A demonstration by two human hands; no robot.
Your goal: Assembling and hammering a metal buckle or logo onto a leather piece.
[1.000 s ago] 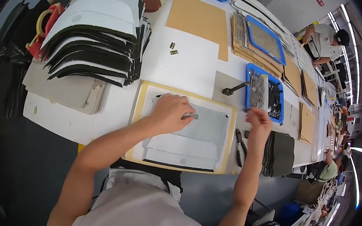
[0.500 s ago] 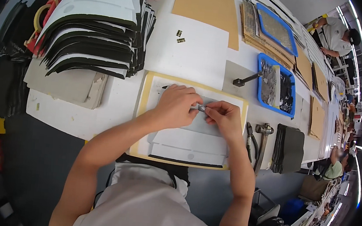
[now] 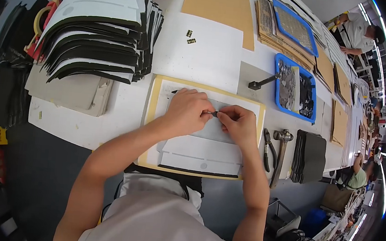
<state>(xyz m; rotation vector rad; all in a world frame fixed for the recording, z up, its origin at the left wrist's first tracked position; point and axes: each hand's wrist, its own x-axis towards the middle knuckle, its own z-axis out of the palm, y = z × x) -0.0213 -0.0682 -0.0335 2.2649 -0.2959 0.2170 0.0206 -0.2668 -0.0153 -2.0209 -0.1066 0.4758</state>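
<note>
My left hand [image 3: 188, 112] and my right hand [image 3: 239, 124] meet over the work board, each closed in a pinch. Between their fingertips is a small dark grey piece [image 3: 215, 114], too small to make out its exact kind. Under them lies a white board with a yellow taped border [image 3: 259, 134]. A white panel with a grey stripe and a dark lower edge [image 3: 201, 153] rests on its near half, and a grey area [image 3: 206, 132] shows just beyond it. Part of a small black item [image 3: 174, 91] pokes out beside my left hand.
At the left rises a tall stack of black-edged white panels [image 3: 101, 7]. To the right are pliers [image 3: 269, 151], a hammer [image 3: 281, 150], stacked black pieces [image 3: 309, 157], a black tool [image 3: 264, 82] and a blue tray of small pieces [image 3: 277, 93]. Small brass-coloured parts [image 3: 191, 41] lie ahead.
The small piece between my fingertips has turned, its shiny side giving way to a darker one. My right fingers have shifted slightly; both hands stay in nearly the same place.
</note>
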